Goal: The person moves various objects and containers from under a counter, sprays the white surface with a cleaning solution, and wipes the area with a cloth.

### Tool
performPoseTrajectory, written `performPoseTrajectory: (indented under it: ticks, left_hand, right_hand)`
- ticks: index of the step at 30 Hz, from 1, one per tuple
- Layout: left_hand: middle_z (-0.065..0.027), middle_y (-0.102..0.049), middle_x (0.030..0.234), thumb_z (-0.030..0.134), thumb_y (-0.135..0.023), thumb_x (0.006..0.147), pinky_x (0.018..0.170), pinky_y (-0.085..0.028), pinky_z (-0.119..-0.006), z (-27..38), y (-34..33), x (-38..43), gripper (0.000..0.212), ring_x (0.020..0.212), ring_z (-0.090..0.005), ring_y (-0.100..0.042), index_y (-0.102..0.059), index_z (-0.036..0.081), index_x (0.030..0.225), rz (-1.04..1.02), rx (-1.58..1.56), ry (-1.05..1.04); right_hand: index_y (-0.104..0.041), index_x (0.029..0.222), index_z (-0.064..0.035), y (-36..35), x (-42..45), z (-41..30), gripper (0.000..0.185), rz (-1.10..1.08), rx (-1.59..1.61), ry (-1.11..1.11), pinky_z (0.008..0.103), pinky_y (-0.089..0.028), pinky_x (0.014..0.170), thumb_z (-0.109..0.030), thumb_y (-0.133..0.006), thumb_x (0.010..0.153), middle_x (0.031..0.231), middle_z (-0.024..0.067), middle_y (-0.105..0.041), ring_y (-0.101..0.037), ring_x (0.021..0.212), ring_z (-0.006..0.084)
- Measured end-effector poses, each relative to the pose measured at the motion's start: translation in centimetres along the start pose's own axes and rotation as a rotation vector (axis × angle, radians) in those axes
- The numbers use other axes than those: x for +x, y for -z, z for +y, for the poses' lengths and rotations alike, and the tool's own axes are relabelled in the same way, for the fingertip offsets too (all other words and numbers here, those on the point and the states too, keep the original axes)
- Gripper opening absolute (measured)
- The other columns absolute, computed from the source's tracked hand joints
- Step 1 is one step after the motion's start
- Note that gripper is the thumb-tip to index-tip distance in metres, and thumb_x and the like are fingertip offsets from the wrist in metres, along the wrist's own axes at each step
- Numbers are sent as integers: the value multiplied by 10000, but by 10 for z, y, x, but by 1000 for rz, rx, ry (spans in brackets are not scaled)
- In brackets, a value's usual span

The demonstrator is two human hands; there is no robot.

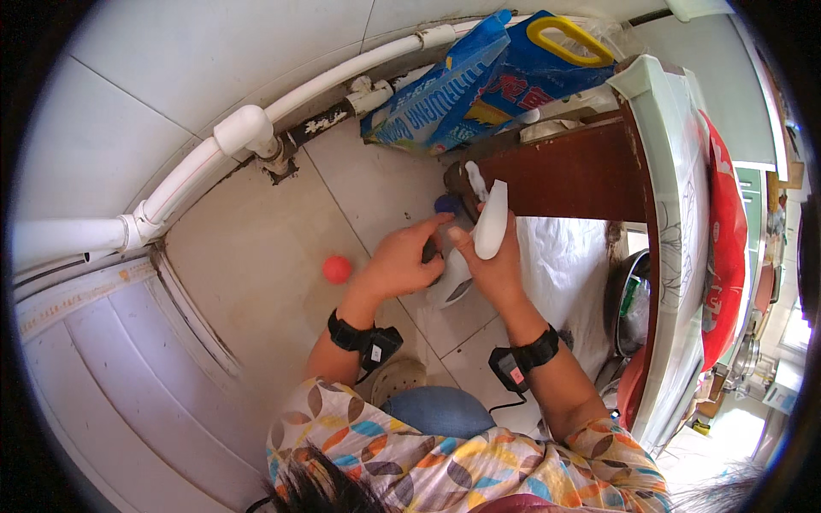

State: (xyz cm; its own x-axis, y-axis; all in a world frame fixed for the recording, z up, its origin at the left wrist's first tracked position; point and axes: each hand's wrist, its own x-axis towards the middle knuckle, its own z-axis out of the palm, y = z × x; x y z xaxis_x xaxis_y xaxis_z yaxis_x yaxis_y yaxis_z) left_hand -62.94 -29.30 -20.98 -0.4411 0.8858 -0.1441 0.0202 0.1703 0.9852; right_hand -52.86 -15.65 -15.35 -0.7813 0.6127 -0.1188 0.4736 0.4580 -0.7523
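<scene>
My right hand (503,256) is wrapped around a smooth white tapered object (491,224), perhaps a handle, which points away from me. Just beyond it is a narrow white piece (476,181); whether the two are joined is unclear. My left hand (405,258) is bent beside it, index finger pointing towards the right hand. Something dark (431,251) shows between its thumb and fingers, but I cannot tell if it is held. Below both hands is a white and grey object (454,285), partly hidden. A red ball (337,269) rests on the tiled floor, and a dark blue round object (448,204) sits beyond my fingertips.
White pipes (192,173) run along the wall, with a pipe elbow (244,128) near the floor. Blue printed bags (449,96) lean at the back. On the right stands a brown wooden piece of furniture (571,167) with a red bag (725,256) on top. A panelled door (115,372) is left.
</scene>
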Motion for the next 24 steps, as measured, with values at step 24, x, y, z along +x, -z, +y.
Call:
performPoseTrajectory:
  ticks: [24]
  left_hand:
    - [-152,-523,1262,294,-710,828,983,-428,-402,48,-23,-11,625,1194,-362,-484,-451,70,1350,168,25,119]
  right_hand:
    - [-257,1452,-61,-16,-81,70,780,-359,-238,-55,436,-443,981,-51,-684,798,1325,246,-440,-484,1186,401]
